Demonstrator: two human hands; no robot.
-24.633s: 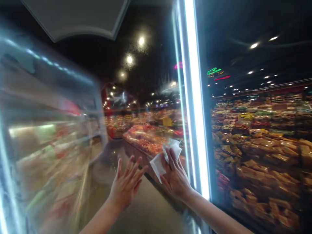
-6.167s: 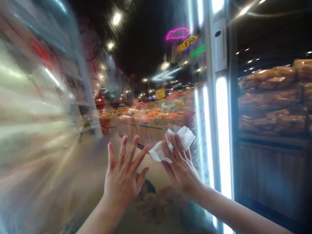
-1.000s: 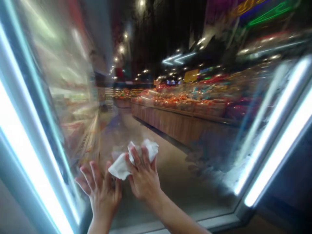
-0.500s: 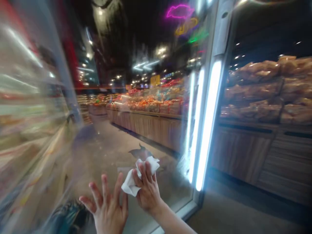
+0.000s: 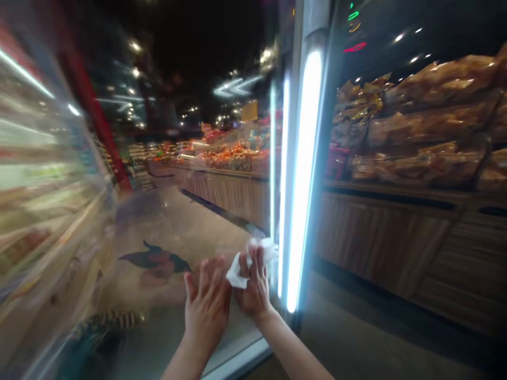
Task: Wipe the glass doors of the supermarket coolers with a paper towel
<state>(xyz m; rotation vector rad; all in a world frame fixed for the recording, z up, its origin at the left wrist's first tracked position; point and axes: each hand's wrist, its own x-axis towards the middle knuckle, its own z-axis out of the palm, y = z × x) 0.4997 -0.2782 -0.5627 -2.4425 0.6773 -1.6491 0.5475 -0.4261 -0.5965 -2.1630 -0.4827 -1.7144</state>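
A tall glass pane (image 5: 233, 330) in a pale frame stands right in front of me. My right hand (image 5: 255, 295) presses a crumpled white tissue (image 5: 238, 273) against the glass, close to the upright frame edge. Part of the tissue sticks out above the fingertips, blurred by motion. Just left of it, my left hand (image 5: 208, 303) is open, palm toward the pane and fingers up, holding nothing. Whether its fingertips touch the glass I cannot tell. A dark pointed shape (image 5: 180, 263) shows on or through the pane, left of my left hand.
A bright vertical tube light (image 5: 304, 179) runs along the frame, with its reflections beside it. Right of it, bagged goods (image 5: 420, 126) are piled on a wood-panelled counter (image 5: 380, 237). Blurred shelves (image 5: 39, 221) line the left side. A red post (image 5: 99, 116) rises behind them.
My right hand has slid the tissue rightward, closer to the frame. My left hand has also moved right, its fingers less spread. The view has turned right, so the tube light sits further left.
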